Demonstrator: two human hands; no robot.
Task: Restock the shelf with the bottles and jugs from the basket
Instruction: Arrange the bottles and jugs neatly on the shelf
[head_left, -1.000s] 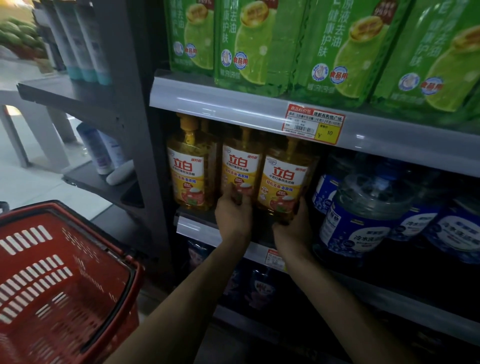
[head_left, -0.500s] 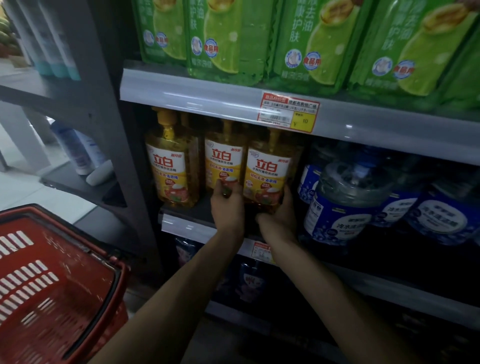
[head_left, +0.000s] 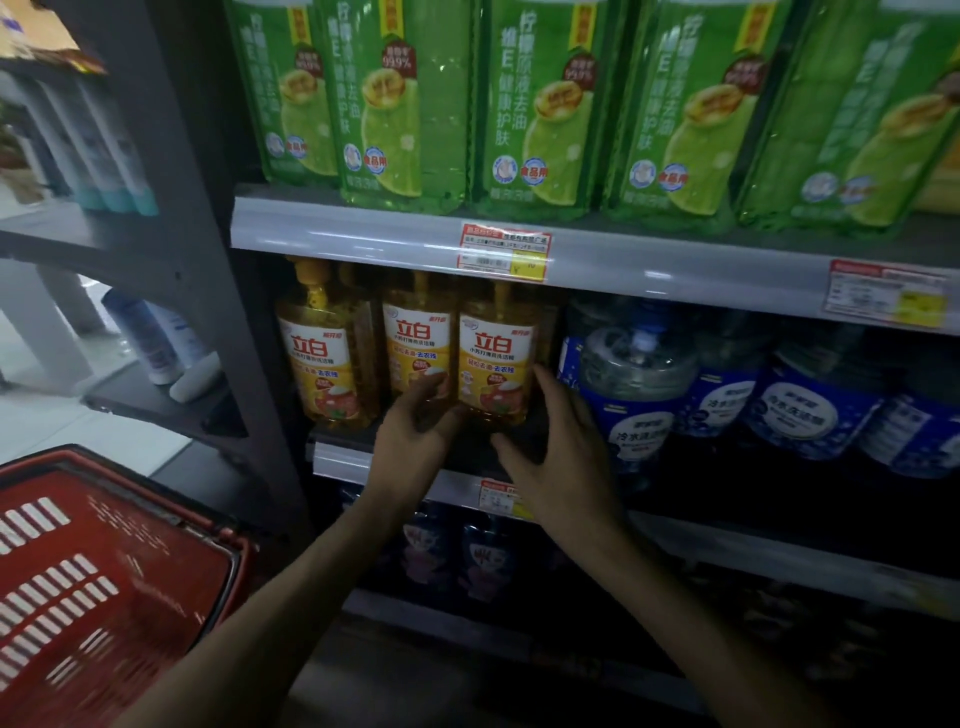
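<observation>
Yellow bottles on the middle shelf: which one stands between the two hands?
The rightmost yellow bottle, next to the blue jugs: left hand at its lower left, right hand at its right. The others stand further left.

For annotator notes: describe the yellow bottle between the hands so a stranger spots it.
Find the shelf below the green jugs; three yellow pump bottles stand at its left. Take the rightmost bottle, beside the blue-labelled jugs, flanked by the left hand and right hand.

red-yellow price tag (head_left: 504, 253) centre; second price tag (head_left: 891, 293) far right, print blurred. side rack (head_left: 78, 244) left: teal-based white tubes (head_left: 111, 171) upright; lower tier, white bottle (head_left: 150, 338) upright, pale object (head_left: 195, 376), possibly a tube, lying beside.
</observation>
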